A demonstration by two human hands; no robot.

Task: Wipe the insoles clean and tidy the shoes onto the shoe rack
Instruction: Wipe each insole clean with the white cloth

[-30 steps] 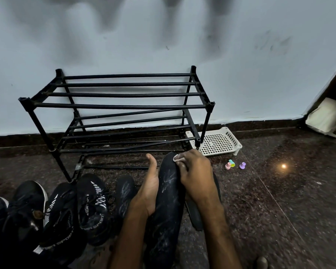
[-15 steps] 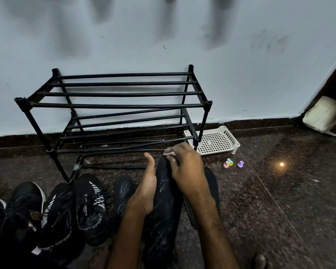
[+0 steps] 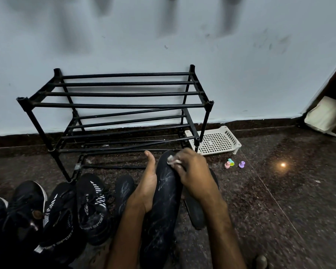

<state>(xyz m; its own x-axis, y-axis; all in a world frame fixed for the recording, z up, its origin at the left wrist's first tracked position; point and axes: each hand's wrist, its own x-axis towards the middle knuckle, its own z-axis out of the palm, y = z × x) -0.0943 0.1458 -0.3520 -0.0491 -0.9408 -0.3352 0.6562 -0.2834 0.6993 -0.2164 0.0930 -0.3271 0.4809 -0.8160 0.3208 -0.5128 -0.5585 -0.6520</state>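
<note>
Insole: a long black insole with pale streaks, in the lower middle of the frame, its toe end pointing up toward the rack and lifted off the floor.
Left hand: the left hand holds the insole by its left edge, thumb straight along that edge; the other fingers are wrapped behind it and hidden.
Right hand: the right hand lies over the toe end, fingers curled and pinching a small pale wipe pressed onto the insole's surface.
Other insoles: a second insole lies on the floor just left of the left hand; a third insole lies partly under the right forearm.
Shoes: black sport shoes stand in a row on the floor at lower left, beside the rack's front leg.
Shoe rack: a black tube shoe rack stands against the wall at centre, no shoes on its bars.
Tray: a white perforated tray sits on the floor at the rack's right foot.
Small pieces: pastel plastic pegs lie just below the tray.
Floor: dark speckled stone floor with a bright light spot at right.
</note>
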